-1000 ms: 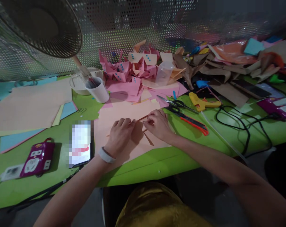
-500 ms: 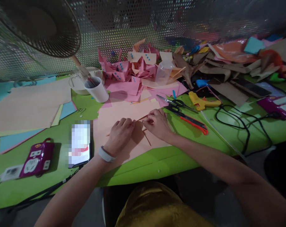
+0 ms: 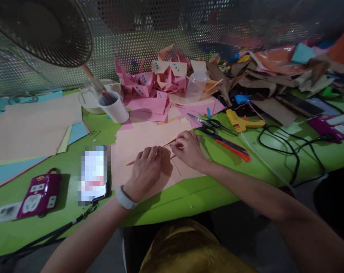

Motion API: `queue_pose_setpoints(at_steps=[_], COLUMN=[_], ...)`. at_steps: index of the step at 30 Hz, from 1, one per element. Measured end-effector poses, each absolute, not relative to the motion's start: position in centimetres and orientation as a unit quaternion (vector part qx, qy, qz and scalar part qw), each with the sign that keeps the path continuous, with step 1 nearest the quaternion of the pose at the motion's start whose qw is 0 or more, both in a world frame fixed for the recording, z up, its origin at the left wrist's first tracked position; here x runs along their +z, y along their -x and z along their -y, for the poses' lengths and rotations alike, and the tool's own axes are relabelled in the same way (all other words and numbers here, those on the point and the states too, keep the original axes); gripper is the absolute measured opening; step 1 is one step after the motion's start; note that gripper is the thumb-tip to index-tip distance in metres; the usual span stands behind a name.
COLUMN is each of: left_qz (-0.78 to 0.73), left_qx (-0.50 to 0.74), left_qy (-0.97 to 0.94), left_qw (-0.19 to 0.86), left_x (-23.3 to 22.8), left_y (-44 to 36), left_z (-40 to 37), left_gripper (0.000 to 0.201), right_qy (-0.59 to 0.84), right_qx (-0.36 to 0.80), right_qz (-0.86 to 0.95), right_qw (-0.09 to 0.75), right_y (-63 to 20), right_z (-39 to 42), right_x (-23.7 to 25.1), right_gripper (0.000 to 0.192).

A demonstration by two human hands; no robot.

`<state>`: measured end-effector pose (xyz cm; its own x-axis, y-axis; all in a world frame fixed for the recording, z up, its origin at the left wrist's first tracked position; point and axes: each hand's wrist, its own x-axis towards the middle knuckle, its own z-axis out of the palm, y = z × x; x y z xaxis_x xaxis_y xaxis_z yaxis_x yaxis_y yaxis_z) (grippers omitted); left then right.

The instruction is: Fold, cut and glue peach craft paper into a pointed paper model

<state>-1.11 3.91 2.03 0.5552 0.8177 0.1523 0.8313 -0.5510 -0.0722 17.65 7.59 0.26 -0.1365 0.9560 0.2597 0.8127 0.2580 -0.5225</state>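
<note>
Your left hand (image 3: 147, 165): nudged toward 6 o'clock, grip unclear.
Your right hand (image 3: 189, 150): unmoved, pinching paper (image 3: 168, 143), likely keeping it steady.

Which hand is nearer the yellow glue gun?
Right. The right hand is left of and below the glue gun in view; the left hand is farther left and lower.

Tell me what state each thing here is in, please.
Peach paper: spread out; folds partly hidden
Left hand: palm down, fingers bent, on the peach paper
Right hand: thumb and fingers bent together, at the peach paper
Pink paper shapes: folded, heaped
White cup: holding slender items
Left phone: screen lit
Glue gun: lying down
Scissors: lying down
Red-handled cutter: lying down; blade unclear
Fan: spinning or not, cannot tell
</note>
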Motion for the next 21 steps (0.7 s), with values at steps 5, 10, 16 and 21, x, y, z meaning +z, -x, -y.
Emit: queue_pose_setpoints(at_steps=[5, 10, 16, 21], left_qz=[0.465, 0.462, 0.461, 0.461], left_qx=[-0.047, -0.055, -0.057, -0.054], left_qy=[0.882, 0.882, 0.882, 0.882], left_qw=[0.066, 0.073, 0.075, 0.077], left_x=[2.16, 2.10, 2.03, 2.09], left_y=[1.08, 1.09, 1.15, 1.22], left_z=[-3.85, -3.83, -3.93, -3.96], left_gripper=[0.039, 0.037, 0.036, 0.036], right_qy=[0.598, 0.598, 0.597, 0.589], right_qx=[0.146, 0.146, 0.145, 0.160], right_qz=[0.737, 0.738, 0.736, 0.741], right_qw=[0.279, 0.276, 0.285, 0.279], right_y=[-17.51, -17.50, -17.63, -17.75], right_z=[-7.62, -7.65, -7.64, -7.66], right_x=[0.57, 0.63, 0.63, 0.86], right_gripper=[0.019, 0.017, 0.018, 0.018])
